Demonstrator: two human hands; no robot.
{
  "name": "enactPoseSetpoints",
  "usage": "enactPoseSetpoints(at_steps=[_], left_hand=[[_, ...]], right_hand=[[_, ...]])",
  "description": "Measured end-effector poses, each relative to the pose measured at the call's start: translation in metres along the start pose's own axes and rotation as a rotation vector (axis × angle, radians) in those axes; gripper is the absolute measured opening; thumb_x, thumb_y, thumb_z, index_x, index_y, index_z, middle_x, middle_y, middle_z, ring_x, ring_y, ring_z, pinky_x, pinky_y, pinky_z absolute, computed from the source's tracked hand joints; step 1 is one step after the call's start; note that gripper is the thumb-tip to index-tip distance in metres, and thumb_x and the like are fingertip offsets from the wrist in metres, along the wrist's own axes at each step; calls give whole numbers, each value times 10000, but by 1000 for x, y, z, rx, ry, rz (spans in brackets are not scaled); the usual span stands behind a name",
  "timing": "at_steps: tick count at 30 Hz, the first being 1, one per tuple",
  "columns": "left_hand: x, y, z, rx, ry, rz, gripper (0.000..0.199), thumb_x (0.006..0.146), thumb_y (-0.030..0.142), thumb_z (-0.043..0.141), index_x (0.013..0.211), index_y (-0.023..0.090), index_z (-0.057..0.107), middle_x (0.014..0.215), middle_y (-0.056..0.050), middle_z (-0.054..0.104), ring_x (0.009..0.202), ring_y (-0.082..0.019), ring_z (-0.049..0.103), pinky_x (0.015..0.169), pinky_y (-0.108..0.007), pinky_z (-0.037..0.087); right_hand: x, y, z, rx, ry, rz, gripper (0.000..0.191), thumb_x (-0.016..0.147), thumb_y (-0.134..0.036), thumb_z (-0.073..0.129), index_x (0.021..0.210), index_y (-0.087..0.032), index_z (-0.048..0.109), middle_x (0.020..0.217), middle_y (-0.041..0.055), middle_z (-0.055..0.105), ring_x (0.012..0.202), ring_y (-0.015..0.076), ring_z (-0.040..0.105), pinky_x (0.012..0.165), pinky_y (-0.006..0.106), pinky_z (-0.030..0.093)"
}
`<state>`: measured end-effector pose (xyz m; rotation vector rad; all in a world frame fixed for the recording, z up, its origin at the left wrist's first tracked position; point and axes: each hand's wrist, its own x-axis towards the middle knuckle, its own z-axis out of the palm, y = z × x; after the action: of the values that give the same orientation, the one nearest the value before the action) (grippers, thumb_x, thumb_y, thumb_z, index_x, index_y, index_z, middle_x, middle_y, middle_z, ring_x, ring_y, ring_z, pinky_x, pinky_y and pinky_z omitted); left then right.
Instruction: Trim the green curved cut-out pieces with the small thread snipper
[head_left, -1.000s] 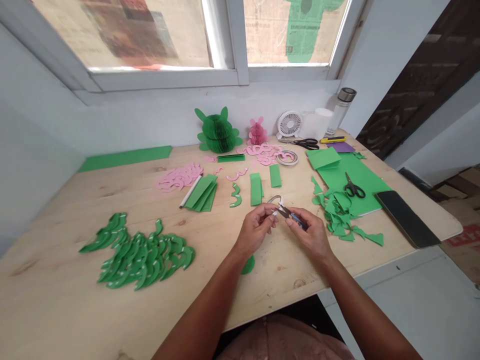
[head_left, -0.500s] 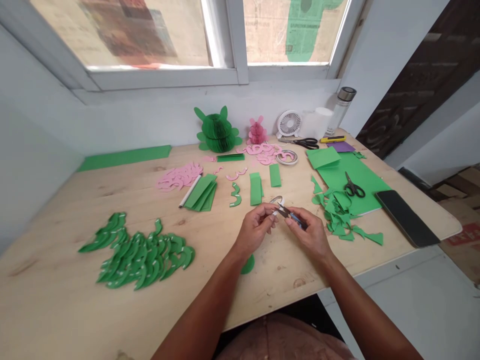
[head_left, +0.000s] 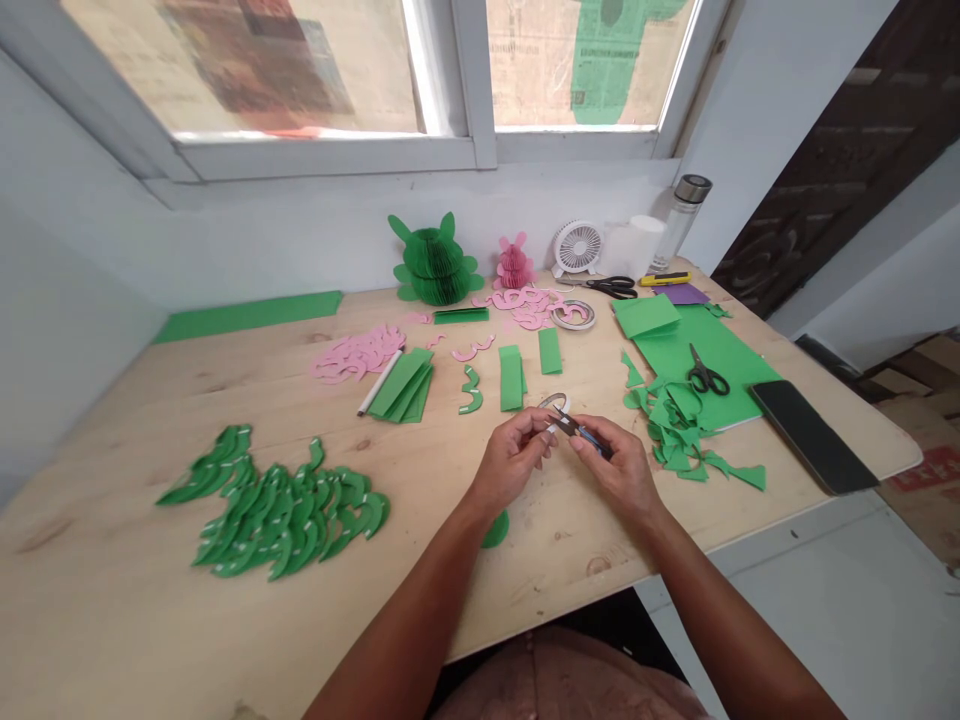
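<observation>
My right hand (head_left: 616,462) is closed around a small pair of scissors (head_left: 591,438) with blue on the handle, blades toward my left hand. My left hand (head_left: 516,455) pinches a short piece of white tape (head_left: 553,429) beside the blades. Just beyond the fingertips lies a roll of white tape (head_left: 556,401), partly covered by them. A green paper piece (head_left: 496,530) rests on the table under my left forearm, mostly hidden. Wavy green paper cutouts (head_left: 292,520) with white tape bits on them are heaped at the left. One more green cutout (head_left: 470,390) lies ahead of my left hand.
Green paper scraps (head_left: 679,430), black scissors (head_left: 707,370) and a phone (head_left: 812,435) lie at the right. Along the back stand green (head_left: 437,262) and pink (head_left: 514,263) paper figures, a fan (head_left: 577,248) and a bottle (head_left: 681,222). Pink cutouts (head_left: 358,355) and a pen (head_left: 381,382) lie at centre left.
My hands stay in nearly the same place. The scissor blades and the fingers around the tape have shifted only slightly.
</observation>
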<state>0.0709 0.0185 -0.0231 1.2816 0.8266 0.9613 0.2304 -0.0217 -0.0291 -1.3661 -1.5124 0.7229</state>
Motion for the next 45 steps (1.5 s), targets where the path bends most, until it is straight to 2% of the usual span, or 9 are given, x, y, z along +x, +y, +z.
enactPoseSetpoints(at_steps=[19, 37, 41, 45], left_hand=[[0, 0, 1, 11, 7, -11, 200, 761, 258, 555, 931, 163, 599, 685, -7, 576, 570, -101, 500, 489, -207, 400], [1, -4, 0, 19, -10, 0, 211, 764, 263, 553, 944, 160, 589, 687, -7, 568, 559, -99, 495, 482, -204, 395], [0, -6, -1, 67, -5, 26, 196, 778, 252, 531, 941, 170, 603, 708, -10, 584, 583, -108, 504, 501, -212, 403], [0, -8, -2, 234, 8, 117, 196, 810, 227, 505, 962, 191, 625, 799, -35, 629, 691, -142, 558, 613, -250, 446]], right_hand=[[0, 0, 1, 7, 2, -26, 278, 823, -319, 556, 1058, -198, 642, 1022, 83, 684, 938, 227, 626, 831, 365, 495], [-1, 1, 0, -114, 70, -64, 230, 809, -324, 561, 973, -196, 661, 908, 64, 697, 797, 197, 639, 710, 310, 510], [-1, -1, 0, -145, 78, -83, 240, 803, -331, 573, 992, -204, 647, 921, 60, 690, 794, 194, 634, 691, 299, 503], [-1, -4, -2, -221, 141, -134, 251, 821, -337, 553, 1020, -203, 627, 873, 59, 674, 743, 183, 615, 653, 291, 485]])
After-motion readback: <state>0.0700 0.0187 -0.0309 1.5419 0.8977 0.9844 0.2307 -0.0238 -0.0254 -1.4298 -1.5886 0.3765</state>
